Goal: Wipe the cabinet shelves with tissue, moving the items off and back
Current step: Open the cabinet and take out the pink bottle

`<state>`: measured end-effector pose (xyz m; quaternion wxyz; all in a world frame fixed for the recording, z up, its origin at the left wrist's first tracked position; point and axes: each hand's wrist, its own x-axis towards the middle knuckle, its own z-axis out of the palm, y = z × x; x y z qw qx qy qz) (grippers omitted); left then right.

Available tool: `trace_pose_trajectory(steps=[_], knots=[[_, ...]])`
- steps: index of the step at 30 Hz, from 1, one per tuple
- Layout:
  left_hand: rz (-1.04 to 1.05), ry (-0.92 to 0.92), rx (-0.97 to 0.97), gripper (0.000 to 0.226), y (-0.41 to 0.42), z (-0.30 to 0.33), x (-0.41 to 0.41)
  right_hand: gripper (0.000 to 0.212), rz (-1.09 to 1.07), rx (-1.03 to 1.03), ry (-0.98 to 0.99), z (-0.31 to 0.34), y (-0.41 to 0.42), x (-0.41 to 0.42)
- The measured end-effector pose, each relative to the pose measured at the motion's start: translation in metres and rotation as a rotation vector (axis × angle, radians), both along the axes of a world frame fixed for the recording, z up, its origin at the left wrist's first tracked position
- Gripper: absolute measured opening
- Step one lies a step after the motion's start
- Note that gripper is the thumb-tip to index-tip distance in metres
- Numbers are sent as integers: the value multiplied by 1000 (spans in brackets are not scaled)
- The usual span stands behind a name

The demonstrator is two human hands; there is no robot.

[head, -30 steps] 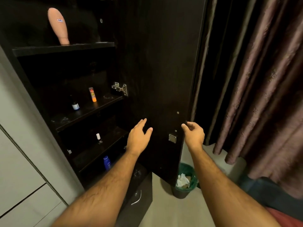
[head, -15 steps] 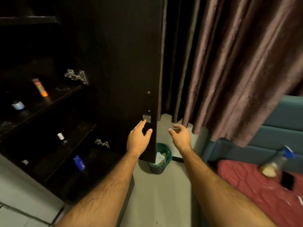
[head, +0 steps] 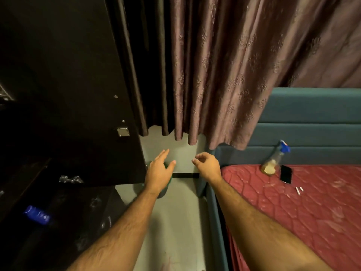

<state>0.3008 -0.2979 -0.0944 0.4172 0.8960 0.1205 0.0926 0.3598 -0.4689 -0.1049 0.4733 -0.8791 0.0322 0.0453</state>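
**Inspector:** Bedroom, dim; curtain behind, cabinet door standing open left of the left grip.

**Clerk:** State of the grips?

**Inspector:** Left grip spread, fingers straight, holding nothing. Right grip loosely curled, also holding nothing. Both hover over bare floor, with a green bin partly hidden beneath the left one.

**Clerk:** Tissue?

**Inspector:** None visible in either grip. One blue bottle lies low in the cabinet, well left of the grips. A spray bottle and phone rest on the bed, right of the right grip.

**Clerk:** Step in hand?

**Inspector:** Judged between wipes. The next move calls for fetching fresh tissue, possibly the spray.
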Motion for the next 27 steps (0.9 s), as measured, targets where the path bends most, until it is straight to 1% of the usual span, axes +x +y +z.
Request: trace_pose_trajectory(steps=[2,5,11,14,16,19,21,24,27], knots=[[25,15,11,56,3,-3,3,23,35,-13,14,-4,2,10],[108,24,17,55,18,-10,1,24,141,-37,19,-8,22,26],[348,42,77,57,66,-18,-33,20,428,-40,30,-8,100,28],[437,66,140,62,96,-15,-56,23,573,-41,-14,0,143,16],[480,88,258,67,123,-6,-72,35,702,-61,-100,9,178,7],[496,116,458,79,163,11,-96,57,866,-76,-234,27,226,-5],[492,127,564,87,188,24,-114,67,970,-88,-288,44,255,-13],[531,128,686,95,225,47,-130,76,1086,-168,-420,70,295,-19],[566,122,765,101,257,78,-143,83,1129,-233,-641,97,332,-23]])
